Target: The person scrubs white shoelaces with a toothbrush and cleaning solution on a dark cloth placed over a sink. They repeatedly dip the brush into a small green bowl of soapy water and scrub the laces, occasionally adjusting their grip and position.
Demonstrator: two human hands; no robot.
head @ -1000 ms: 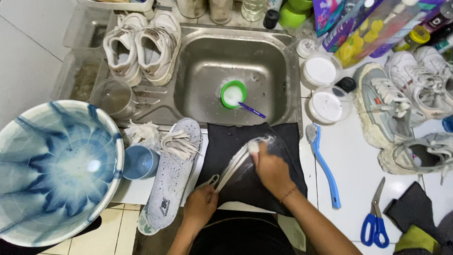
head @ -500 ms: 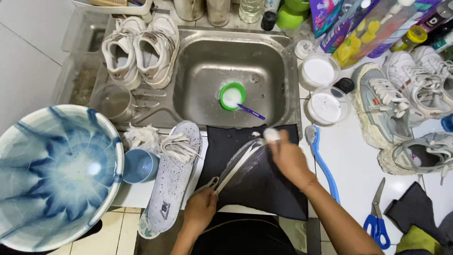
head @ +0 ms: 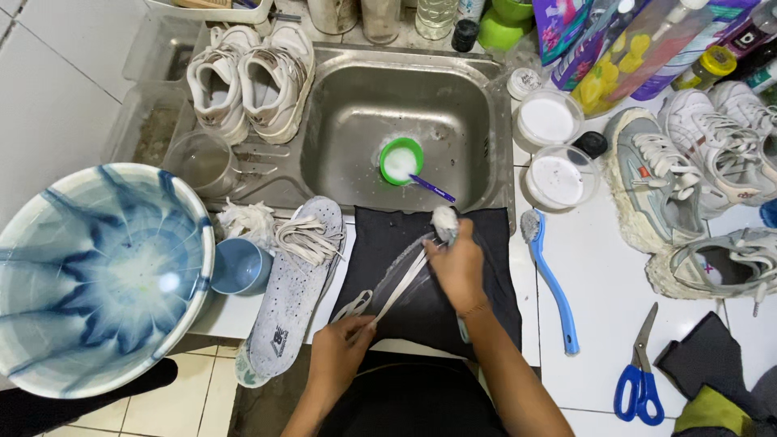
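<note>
A white shoelace (head: 402,279) lies stretched across a black cloth (head: 481,279) at the counter's front edge. My left hand (head: 344,348) pinches the lace's near end. My right hand (head: 459,263) grips a small brush whose foamy white head (head: 443,218) rests at the lace's far end, near the sink rim. A grey insole (head: 293,283) with more white laces (head: 301,236) piled on it lies left of the cloth.
The steel sink (head: 356,113) holds a green cup of white foam (head: 401,160) and a purple toothbrush (head: 430,188). Around it are a blue-handled brush (head: 554,283), blue scissors (head: 635,368), two white tubs (head: 549,120), several dirty sneakers (head: 657,174), a blue cup (head: 240,267) and a blue-patterned basin (head: 89,275).
My right hand with the brush slid along the lace away from me, from mid-cloth to its far end near the sink. My left hand kept the near end.
</note>
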